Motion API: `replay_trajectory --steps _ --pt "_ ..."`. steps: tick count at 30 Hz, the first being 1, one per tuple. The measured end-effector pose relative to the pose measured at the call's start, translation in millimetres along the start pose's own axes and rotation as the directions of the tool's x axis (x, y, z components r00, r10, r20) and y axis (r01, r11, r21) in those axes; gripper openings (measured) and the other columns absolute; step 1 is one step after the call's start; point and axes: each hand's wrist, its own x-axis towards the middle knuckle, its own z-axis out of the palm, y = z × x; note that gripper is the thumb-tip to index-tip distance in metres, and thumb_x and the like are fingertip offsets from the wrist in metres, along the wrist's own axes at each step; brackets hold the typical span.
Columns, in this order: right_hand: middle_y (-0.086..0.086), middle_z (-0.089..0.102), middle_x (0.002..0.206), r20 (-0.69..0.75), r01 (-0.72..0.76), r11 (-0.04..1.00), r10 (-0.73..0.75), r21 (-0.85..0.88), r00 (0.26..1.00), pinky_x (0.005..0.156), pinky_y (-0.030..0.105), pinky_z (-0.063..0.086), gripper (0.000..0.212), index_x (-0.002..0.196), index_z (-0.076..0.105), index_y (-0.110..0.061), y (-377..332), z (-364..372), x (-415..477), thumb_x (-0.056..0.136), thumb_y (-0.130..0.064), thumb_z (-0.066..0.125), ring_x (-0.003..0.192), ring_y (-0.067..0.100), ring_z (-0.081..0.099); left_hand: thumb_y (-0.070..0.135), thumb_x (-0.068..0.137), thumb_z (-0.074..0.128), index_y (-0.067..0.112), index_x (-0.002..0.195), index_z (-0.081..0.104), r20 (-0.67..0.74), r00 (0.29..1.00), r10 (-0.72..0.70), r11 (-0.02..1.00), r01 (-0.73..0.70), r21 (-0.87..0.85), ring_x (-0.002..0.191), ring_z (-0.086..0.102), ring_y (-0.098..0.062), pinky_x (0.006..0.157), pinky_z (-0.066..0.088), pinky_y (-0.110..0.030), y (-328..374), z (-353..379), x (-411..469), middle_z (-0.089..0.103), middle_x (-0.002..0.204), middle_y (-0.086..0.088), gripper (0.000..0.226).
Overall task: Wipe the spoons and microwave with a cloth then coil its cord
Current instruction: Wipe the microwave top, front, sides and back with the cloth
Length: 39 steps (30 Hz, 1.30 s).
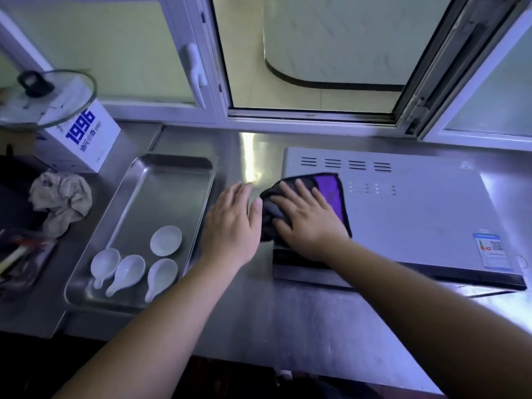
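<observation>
The silver microwave (408,214) stands on the steel counter at the right, seen from above. A dark cloth with a purple panel (329,194) lies on its top left corner. My right hand (308,223) presses flat on the cloth with fingers spread. My left hand (233,223) hovers open just left of the microwave's corner, its thumb touching the cloth's edge. Several white ceramic spoons (129,273) lie in a steel tray (169,180) to the left. The cord is not visible.
A crumpled beige rag (62,200) lies left of the tray. Behind it stands a white box marked 1996 (86,139) with a glass pot lid (46,99) on top. A window frame runs along the counter's back.
</observation>
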Motion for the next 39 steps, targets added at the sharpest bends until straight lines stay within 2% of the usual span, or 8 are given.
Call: replay_trajectory --steps 7,12,17,21,27,30,33,39 --pt "-0.015 -0.002 0.17 -0.004 0.0 0.996 0.0 -0.094 1.0 0.126 0.037 -0.005 0.061 0.162 0.014 -0.039 33.4 9.0 -72.7 0.104 -0.054 0.025 0.158 0.012 -0.008 0.054 0.104 0.017 0.019 0.148 0.05 0.045 0.995 0.088 0.996 -0.088 -0.008 0.143 0.043 -0.025 0.113 0.04 -0.048 34.5 15.6 7.0 0.048 0.155 -0.003 0.065" --pt "-0.02 -0.006 0.168 -0.032 -0.176 0.98 0.174 -0.093 0.984 0.127 0.038 0.0 0.063 0.162 0.008 -0.043 86.7 -2.2 -107.8 0.102 -0.058 0.018 0.156 0.008 -0.012 0.053 0.103 0.019 0.018 0.148 0.049 0.083 0.977 0.194 0.981 -0.192 -0.039 0.143 0.043 -0.023 0.114 0.039 -0.045 67.8 30.4 11.4 0.049 0.153 -0.003 0.064" --pt "-0.021 0.001 0.169 -0.083 -0.352 0.935 0.348 -0.038 0.934 0.128 0.034 0.001 0.068 0.16 0.015 -0.044 142.8 -18.9 -128.2 0.095 -0.063 0.016 0.157 0.006 -0.004 0.054 0.101 0.017 0.019 0.15 0.047 0.14 0.958 0.251 0.968 -0.247 -0.048 0.146 0.04 -0.022 0.117 0.037 -0.044 93.9 47.3 12.8 0.046 0.157 -0.001 0.068" --pt "-0.022 0.0 0.169 -0.092 -0.472 0.881 0.471 0.005 0.878 0.127 0.035 -0.001 0.061 0.16 0.013 -0.045 176.5 -29.1 -120.2 0.102 -0.056 0.027 0.157 0.007 -0.005 0.056 0.099 0.014 0.022 0.153 0.044 0.192 0.949 0.248 0.968 -0.249 -0.02 0.15 0.035 -0.02 0.118 0.033 -0.043 109.2 58.1 10.0 0.04 0.161 0.001 0.07" --pt "-0.013 0.004 0.171 -0.109 -0.594 0.8 0.6 0.089 0.792 0.128 0.042 0.0 0.063 0.162 0.016 -0.037 221.5 -52.9 -71.1 0.101 -0.054 0.023 0.158 0.015 -0.002 0.052 0.103 0.024 0.023 0.154 0.041 0.224 0.959 0.171 0.984 -0.179 0.018 0.15 0.034 -0.019 0.118 0.034 -0.043 109.2 70.9 1.7 0.037 0.163 0.003 0.061" --pt "-0.011 0.001 0.172 -0.084 -0.631 0.765 0.642 0.131 0.762 0.127 0.044 -0.003 0.066 0.162 0.013 -0.035 221.1 -58.9 -46.2 0.099 -0.052 0.022 0.158 0.019 -0.006 0.055 0.1 0.02 0.021 0.151 0.045 0.213 0.967 0.139 0.987 -0.153 0.047 0.147 0.039 -0.021 0.115 0.036 -0.043 109.2 72.5 -1.6 0.042 0.159 0.001 0.066" --pt "-0.011 0.0 0.172 -0.081 -0.552 0.83 0.558 0.081 0.826 0.127 0.045 -0.003 0.068 0.163 0.012 -0.033 213.0 -55.1 -42.3 0.1 -0.055 0.021 0.158 0.02 -0.006 0.056 0.098 0.019 0.02 0.15 0.047 0.196 0.975 0.106 0.991 -0.12 0.063 0.146 0.041 -0.022 0.114 0.036 -0.044 112.7 73.9 -2.0 0.044 0.158 -0.001 0.069" --pt "-0.013 0.005 0.171 -0.052 -0.234 0.972 0.233 -0.03 0.971 0.128 0.042 0.002 0.067 0.162 0.018 -0.036 197.7 -42.0 -95.1 0.1 -0.061 0.027 0.158 0.016 -0.003 0.058 0.097 0.015 0.02 0.152 0.044 0.207 0.974 0.098 0.991 -0.115 0.074 0.148 0.037 -0.022 0.116 0.034 -0.045 141.9 81.6 -6.2 0.038 0.162 -0.001 0.073"
